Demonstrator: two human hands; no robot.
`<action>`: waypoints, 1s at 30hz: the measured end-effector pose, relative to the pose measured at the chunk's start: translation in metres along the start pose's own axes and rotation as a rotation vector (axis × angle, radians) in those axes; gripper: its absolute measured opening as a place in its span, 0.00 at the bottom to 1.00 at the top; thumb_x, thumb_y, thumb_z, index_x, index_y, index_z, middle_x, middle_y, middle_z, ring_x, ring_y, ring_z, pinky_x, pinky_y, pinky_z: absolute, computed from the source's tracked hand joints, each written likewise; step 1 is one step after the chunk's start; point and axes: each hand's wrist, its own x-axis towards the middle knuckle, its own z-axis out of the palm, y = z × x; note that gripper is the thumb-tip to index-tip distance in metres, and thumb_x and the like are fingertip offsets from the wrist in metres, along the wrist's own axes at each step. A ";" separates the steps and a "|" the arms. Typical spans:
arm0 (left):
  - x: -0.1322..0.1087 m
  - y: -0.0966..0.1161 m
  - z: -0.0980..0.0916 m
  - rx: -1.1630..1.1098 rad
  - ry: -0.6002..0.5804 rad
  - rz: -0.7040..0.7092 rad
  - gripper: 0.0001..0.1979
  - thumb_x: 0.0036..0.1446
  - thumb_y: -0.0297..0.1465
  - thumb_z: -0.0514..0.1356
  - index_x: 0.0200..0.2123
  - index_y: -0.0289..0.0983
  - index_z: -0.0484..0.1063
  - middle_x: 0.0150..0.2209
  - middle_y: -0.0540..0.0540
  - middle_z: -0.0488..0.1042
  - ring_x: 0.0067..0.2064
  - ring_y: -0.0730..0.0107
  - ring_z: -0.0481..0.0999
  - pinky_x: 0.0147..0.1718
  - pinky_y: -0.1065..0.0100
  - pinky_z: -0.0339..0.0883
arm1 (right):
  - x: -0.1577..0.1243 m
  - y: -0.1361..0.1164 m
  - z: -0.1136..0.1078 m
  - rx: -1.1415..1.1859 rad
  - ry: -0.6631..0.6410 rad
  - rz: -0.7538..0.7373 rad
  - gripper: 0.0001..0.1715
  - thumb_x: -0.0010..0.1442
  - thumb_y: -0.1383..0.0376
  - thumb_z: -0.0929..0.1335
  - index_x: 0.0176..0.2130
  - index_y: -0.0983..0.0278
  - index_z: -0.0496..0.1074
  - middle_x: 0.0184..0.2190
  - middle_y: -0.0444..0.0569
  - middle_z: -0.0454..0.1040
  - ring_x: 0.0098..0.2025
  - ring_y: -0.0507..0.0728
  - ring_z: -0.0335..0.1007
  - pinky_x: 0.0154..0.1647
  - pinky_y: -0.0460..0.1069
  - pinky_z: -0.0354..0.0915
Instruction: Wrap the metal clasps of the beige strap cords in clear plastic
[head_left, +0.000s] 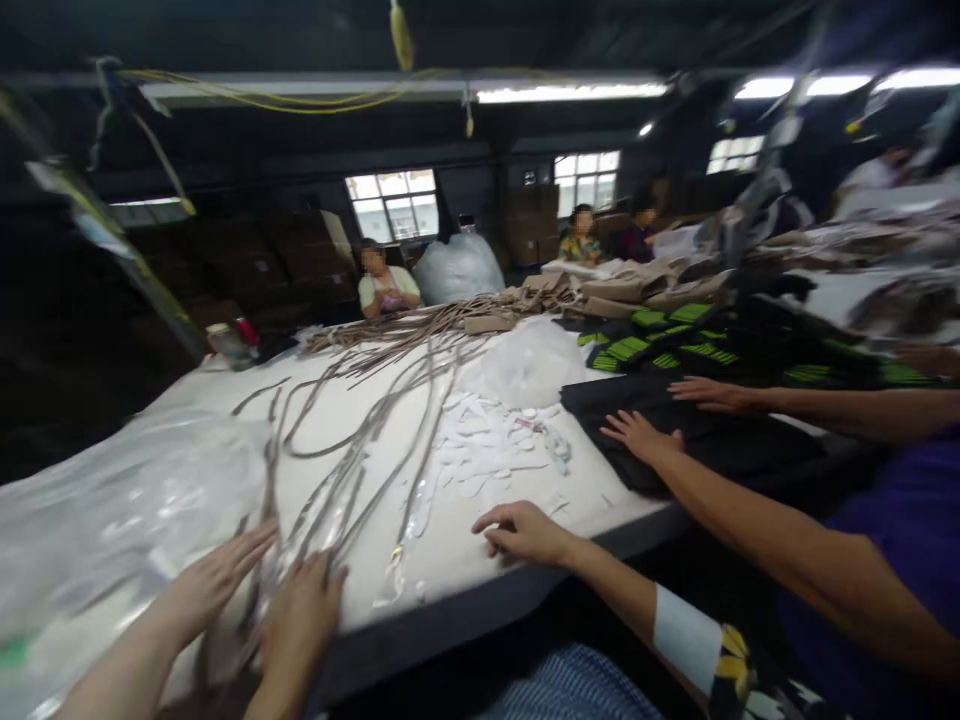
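Note:
My left hand (pixel 301 610) is at the lower left, its fingers curled over grey-brown strips (pixel 322 515) that run across the white table. Its fingertips are blurred. My right hand (pixel 525 532), below a white cuff and floral sleeve, hovers by the near table edge with loosely bent fingers apart and nothing between them. White cut pieces (pixel 480 440) lie scattered beyond it. Just left of my left hand, another person's hand (pixel 217 580) reaches over the strips.
Clear plastic (pixel 180 490) covers the table's left side. At right, a purple-sleeved person's hands (pixel 641 437) rest on black fabric (pixel 720 440). Green-striped black pieces (pixel 682 335) and brown pieces (pixel 622 290) lie farther back. People sit across the white table (pixel 600 505).

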 end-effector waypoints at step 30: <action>-0.038 -0.020 0.085 0.510 -0.267 0.160 0.13 0.54 0.42 0.63 0.35 0.38 0.77 0.35 0.43 0.76 0.39 0.61 0.74 0.42 0.65 0.64 | 0.034 0.009 0.042 -0.380 -0.021 -0.270 0.16 0.61 0.60 0.63 0.42 0.61 0.78 0.39 0.50 0.81 0.35 0.59 0.78 0.41 0.54 0.71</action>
